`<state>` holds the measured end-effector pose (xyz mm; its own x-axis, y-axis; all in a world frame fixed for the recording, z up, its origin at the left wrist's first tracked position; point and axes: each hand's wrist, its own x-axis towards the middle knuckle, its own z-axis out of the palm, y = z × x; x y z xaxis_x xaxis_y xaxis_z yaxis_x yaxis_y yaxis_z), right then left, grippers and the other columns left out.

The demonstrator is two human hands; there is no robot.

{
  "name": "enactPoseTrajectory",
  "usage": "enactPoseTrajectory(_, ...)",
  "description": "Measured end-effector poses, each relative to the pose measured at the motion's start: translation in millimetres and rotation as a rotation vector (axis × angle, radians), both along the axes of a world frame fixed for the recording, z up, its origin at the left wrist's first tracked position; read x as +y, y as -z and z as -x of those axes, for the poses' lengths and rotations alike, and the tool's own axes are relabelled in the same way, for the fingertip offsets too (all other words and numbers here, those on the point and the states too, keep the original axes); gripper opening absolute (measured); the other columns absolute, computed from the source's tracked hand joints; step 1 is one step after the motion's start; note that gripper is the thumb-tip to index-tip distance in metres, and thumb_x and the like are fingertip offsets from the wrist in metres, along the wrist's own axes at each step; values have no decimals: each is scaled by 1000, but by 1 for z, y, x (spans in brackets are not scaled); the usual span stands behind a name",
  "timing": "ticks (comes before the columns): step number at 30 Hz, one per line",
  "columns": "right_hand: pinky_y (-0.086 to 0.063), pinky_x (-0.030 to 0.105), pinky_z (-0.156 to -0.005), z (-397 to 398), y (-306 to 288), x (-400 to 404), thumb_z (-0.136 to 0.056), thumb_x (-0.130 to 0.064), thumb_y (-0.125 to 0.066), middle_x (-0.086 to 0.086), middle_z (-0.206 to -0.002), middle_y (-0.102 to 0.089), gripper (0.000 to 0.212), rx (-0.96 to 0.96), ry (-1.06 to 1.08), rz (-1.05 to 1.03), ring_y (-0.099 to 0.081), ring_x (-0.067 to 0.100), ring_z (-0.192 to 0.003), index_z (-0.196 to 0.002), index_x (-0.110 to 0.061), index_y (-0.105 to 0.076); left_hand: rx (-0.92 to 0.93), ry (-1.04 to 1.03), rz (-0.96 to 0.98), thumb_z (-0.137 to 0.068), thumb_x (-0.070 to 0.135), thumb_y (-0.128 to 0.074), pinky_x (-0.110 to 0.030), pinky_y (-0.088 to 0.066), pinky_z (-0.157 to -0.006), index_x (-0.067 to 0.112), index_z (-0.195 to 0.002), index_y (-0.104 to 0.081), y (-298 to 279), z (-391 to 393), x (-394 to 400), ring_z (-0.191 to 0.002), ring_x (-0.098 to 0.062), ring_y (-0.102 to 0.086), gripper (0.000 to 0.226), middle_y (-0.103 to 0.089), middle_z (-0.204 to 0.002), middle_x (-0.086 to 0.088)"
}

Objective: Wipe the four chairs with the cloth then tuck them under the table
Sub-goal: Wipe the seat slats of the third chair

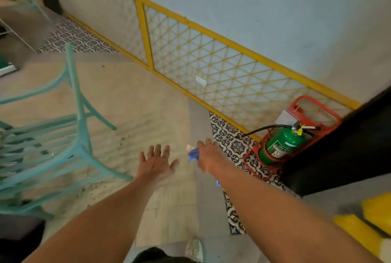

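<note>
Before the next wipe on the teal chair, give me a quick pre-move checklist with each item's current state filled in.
1. Cloth in hand: ok. The right hand is closed around the blue cloth.
2. Left hand free: ok, open with fingers spread, holding nothing.
3. Teal chair within reach: cannot tell; it stands left of both hands, neither touching it.
4. Chair seat clean: cannot tell, blurred.
5. Floor path: ok, bare between hands and chair.
6. Hazard nearby: not ok. The green fire extinguisher in its red stand sits right beside the right hand.
</note>
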<state>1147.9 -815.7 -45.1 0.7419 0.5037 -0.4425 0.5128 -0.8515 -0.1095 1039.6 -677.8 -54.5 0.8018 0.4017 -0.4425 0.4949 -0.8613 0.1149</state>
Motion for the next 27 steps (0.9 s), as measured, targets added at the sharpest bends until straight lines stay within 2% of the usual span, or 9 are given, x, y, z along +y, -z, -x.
enactPoseTrajectory(11, -44, 42, -95, -139, 16, 69, -85, -16, -66, 13, -134, -38, 55, 36, -18, 33, -39, 35, -125, -133, -12, -39, 37, 30, 22, -97, 64, -16, -51, 0, -119, 24, -157, -4, 24, -139, 68, -150, -27, 1, 73, 0, -164, -6)
enactPoseTrajectory(17, -42, 38, -91, -236, 14, 161, -91, -18, -58, 13, -133, -38, 48, 32, -66, 28, -40, 33, -123, -134, -13, -38, 23, -12, 69, -97, 64, -16, -52, -3, -119, 24, -157, -7, 34, -233, 160, -150, -28, -1, 73, -3, -164, -7)
enactPoseTrajectory(23, -40, 40, -95, -318, 3, 259, -94, -21, -52, 14, -132, -41, 47, 35, -175, -58, -41, 33, -121, -137, -12, -37, -19, -99, 40, -96, 64, -17, -54, -9, -117, 23, -155, -14, 27, -304, 259, -148, -30, -8, 72, -12, -162, -8)
enactPoseTrajectory(27, -41, 40, -92, -370, -1, 332, -94, -20, -53, 15, -135, -38, 48, 48, -249, -71, -42, 34, -121, -138, -13, -36, -12, -191, 58, -96, 64, -14, -54, -6, -118, 23, -156, -10, 24, -340, 320, -149, -29, -4, 73, -6, -163, -7)
